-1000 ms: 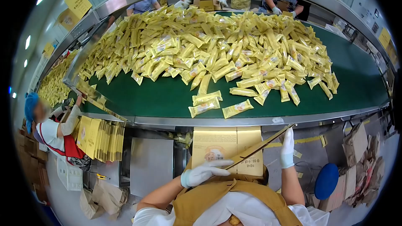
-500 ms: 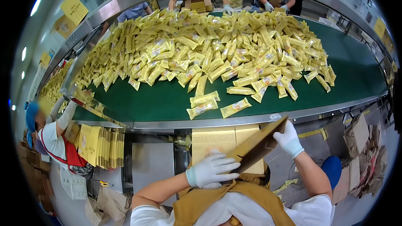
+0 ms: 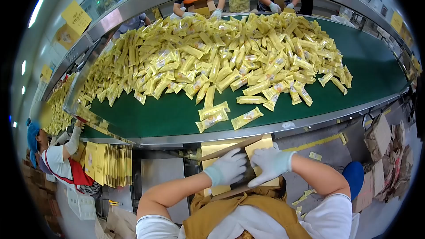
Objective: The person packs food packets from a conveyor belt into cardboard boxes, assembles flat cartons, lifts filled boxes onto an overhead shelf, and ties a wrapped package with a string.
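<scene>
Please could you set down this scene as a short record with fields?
Left hand: white-gloved, on the carton
Right hand: white-gloved, also on the carton
Carton condition: open, dark inside
Belt: green, heaped with yellow packets
Far left: co-worker in a blue cap
Near co-worker: row of flattened cartons

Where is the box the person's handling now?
In the head view, the box is at lower centre, between the left hand and right hand, on the near side of the conveyor's metal edge.
</scene>
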`<state>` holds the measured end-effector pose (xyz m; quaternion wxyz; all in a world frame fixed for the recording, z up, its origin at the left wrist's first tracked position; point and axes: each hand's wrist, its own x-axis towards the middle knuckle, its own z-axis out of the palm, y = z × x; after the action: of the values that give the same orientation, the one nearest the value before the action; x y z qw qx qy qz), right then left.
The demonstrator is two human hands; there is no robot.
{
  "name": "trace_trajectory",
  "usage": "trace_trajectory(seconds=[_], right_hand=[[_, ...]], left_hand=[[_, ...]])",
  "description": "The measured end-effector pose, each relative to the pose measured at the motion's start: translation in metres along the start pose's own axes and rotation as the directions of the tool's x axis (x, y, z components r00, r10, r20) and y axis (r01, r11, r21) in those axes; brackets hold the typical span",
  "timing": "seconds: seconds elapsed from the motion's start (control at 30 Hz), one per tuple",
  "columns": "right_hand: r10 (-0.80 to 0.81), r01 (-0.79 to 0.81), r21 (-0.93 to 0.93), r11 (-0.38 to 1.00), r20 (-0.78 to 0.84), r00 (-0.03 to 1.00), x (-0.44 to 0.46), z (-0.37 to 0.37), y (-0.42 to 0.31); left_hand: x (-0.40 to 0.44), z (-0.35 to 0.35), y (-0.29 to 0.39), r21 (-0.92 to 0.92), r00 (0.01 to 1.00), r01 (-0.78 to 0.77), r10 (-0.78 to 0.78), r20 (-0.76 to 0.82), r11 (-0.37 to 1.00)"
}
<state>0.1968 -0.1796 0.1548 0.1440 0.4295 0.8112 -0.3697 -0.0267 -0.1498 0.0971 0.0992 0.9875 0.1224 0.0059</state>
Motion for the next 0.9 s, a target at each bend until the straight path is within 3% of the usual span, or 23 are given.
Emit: trace_trajectory(seconds=[0.03,0.07,0.1,0.13,0.17,0.23,0.27,0.3,0.33,0.43,0.47,0.5,0.6,0.67,0.7,0.73,0.83,0.87,0.9], right_hand=[[-0.109,0.112,0.037,0.993,-0.090,0.990,-0.007,0.008,0.016],[-0.211,0.226,0.063,0.972,-0.185,0.960,-0.012,0.023,0.034],[-0.306,0.339,0.076,0.938,-0.281,0.910,-0.016,0.026,0.040],[-0.242,0.288,0.158,0.944,-0.260,0.935,-0.022,0.028,0.041],[-0.116,0.240,0.307,0.921,-0.371,0.921,-0.021,0.036,0.039],[0.177,0.191,0.588,0.786,-0.509,0.842,-0.018,0.061,0.031],[0.223,0.053,0.394,0.917,-0.619,0.753,-0.014,0.064,0.030],[0.284,0.005,0.410,0.912,-0.640,0.715,-0.008,0.073,0.029],[0.340,-0.041,0.426,0.904,-0.658,0.672,0.003,0.082,0.028],[0.371,-0.120,0.377,0.918,-0.716,0.592,0.026,0.097,0.032],[0.351,-0.120,0.349,0.930,-0.738,0.577,0.036,0.106,0.037],[0.329,-0.123,0.317,0.940,-0.757,0.564,0.039,0.108,0.036],[0.338,0.106,0.545,0.832,-0.650,0.681,0.025,0.098,0.053],[0.424,0.403,0.877,0.262,-0.479,0.768,0.020,0.107,0.071],[0.414,0.462,0.882,-0.099,-0.385,0.825,0.016,0.110,0.081],[0.455,0.535,0.818,-0.209,-0.403,0.794,0.013,0.113,0.086],[0.781,0.521,0.848,0.098,-0.390,0.487,0.030,0.138,0.102],[0.751,0.466,0.828,0.313,-0.516,0.412,0.041,0.146,0.106],[0.706,0.454,0.778,0.433,-0.606,0.366,0.050,0.152,0.102]], left_hand=[[-0.001,-0.005,0.000,0.077,0.953,-0.069,0.088,-0.289,0.995],[-0.005,-0.013,0.006,0.103,0.961,0.073,-0.042,-0.273,0.992],[-0.007,-0.017,0.007,0.108,0.924,0.183,-0.134,-0.359,0.977],[-0.011,-0.018,0.008,0.100,0.870,0.292,-0.221,-0.441,0.951],[-0.014,-0.018,0.010,0.079,0.800,0.398,-0.303,-0.518,0.914],[-0.017,-0.024,0.012,-0.089,0.850,0.394,-0.400,-0.343,0.915],[-0.018,-0.033,0.014,-0.178,0.867,0.383,-0.419,-0.269,0.907],[-0.017,-0.043,0.017,-0.269,0.881,0.376,-0.432,-0.192,0.887],[-0.011,-0.062,0.017,-0.367,0.860,0.509,-0.481,0.171,0.779],[-0.012,-0.038,0.022,-0.176,0.939,0.341,-0.343,0.021,0.923],[-0.007,-0.032,0.031,-0.015,0.906,0.399,-0.392,0.159,0.917],[-0.005,-0.030,0.033,-0.001,0.900,0.407,-0.400,0.170,0.914],[-0.006,-0.032,0.037,0.023,0.888,0.413,-0.409,0.211,0.910],[-0.009,-0.047,0.032,0.007,0.885,0.407,-0.396,0.246,0.913],[-0.014,-0.051,0.026,-0.079,0.902,0.424,-0.412,0.131,0.902],[-0.024,-0.053,0.015,-0.166,0.902,0.428,-0.431,0.017,0.888],[-0.049,-0.053,-0.027,-0.481,0.790,0.322,-0.511,-0.337,0.815],[-0.056,-0.044,-0.040,-0.647,0.723,0.276,-0.597,-0.348,0.711],[-0.056,-0.032,-0.041,-0.856,0.704,0.090,-0.640,-0.308,0.510]])
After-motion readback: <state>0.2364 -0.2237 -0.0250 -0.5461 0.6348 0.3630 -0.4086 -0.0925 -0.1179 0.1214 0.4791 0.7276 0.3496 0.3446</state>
